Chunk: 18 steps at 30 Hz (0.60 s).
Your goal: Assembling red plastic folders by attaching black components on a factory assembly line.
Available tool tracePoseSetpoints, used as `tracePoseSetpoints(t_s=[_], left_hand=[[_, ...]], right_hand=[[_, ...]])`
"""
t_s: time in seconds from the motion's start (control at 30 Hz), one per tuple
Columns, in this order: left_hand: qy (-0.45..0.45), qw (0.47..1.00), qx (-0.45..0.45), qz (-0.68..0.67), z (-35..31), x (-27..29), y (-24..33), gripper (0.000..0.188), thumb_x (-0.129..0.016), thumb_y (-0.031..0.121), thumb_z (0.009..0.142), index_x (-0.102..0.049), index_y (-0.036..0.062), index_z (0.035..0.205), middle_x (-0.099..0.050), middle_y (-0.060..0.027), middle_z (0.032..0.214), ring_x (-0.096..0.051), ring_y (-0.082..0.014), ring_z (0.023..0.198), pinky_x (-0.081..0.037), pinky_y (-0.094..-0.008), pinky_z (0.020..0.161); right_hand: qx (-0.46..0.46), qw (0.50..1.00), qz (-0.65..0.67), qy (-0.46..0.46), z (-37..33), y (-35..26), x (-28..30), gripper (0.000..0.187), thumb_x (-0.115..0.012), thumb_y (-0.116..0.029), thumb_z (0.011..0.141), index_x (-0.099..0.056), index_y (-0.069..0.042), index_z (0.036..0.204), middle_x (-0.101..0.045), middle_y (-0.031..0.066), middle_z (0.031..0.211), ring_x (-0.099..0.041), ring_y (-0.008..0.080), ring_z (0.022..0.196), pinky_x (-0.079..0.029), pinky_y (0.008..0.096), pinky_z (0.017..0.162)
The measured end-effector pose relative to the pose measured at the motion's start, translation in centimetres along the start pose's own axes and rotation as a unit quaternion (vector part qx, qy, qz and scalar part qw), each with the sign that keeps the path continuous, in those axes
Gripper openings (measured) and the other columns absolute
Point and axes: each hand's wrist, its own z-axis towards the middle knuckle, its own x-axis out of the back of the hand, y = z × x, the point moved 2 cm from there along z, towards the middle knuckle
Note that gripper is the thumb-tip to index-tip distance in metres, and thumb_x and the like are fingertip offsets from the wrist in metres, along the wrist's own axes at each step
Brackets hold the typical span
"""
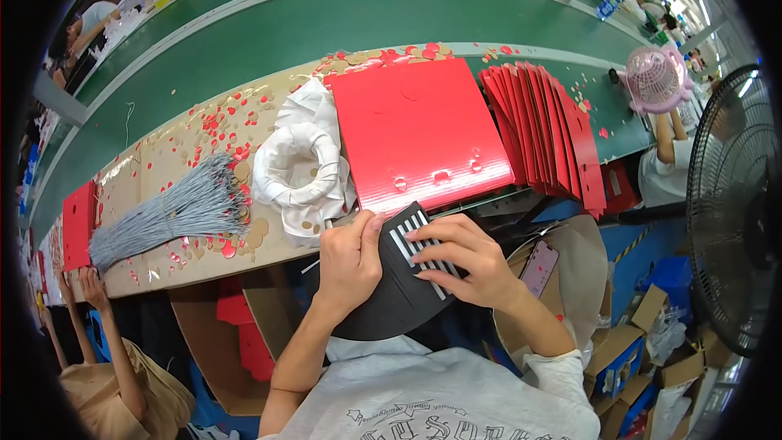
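Note:
A black sheet (376, 307) with a rounded lower edge is tilted in front of my body. Several white strips (405, 249) lie in a row across its upper right part. My left hand (350, 261) is closed at the sheet's upper left edge, thumb on top; its other fingers are partly hidden. Over the strips, my right hand (468, 261) has its fingers apart, the tips touching the strips and the sheet. Just beyond both hands lies a stack of glossy red corrugated panels (415, 126).
White cloth rolls (299, 165) and a bundle of grey ties (175, 210) lie left of the red stack. Red folded panels (542, 130) stand to its right. A black fan (733, 212) and a bin holding a phone (539, 267) are at right. A co-worker's hands (91, 287) are at far left.

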Motion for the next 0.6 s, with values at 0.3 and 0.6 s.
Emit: tracePoseSetpoints(t_s=[0.3, 0.6], left_hand=[[-0.007, 0.980, -0.076, 0.185, -0.6, -0.4, -0.7, 0.008, -0.067, 0.006, 0.088, -0.061, 0.0011, 0.084, -0.062, -0.0167, 0.072, -0.063, -0.0358, 0.068, -0.045, -0.0464, 0.057], [-0.042, 0.963, -0.196, 0.179, 0.0, -2.9, -0.7, 0.018, -0.067, 0.005, 0.087, -0.061, -0.0123, 0.087, -0.054, -0.0272, 0.137, -0.046, -0.0426, 0.138, -0.039, -0.0536, 0.112]], right_hand=[[-0.066, 0.982, 0.178, 0.011, 2.1, 1.5, 2.0, 0.012, -0.074, 0.000, 0.079, -0.064, -0.003, 0.085, -0.068, 0.0149, 0.113, -0.060, 0.0267, 0.112, -0.047, 0.0400, 0.098], [-0.122, 0.989, 0.027, -0.077, 10.7, 8.5, 0.8, 0.008, -0.072, -0.007, 0.088, -0.070, 0.000, 0.092, -0.066, 0.0098, 0.119, -0.064, 0.0237, 0.110, -0.050, 0.0350, 0.095]])
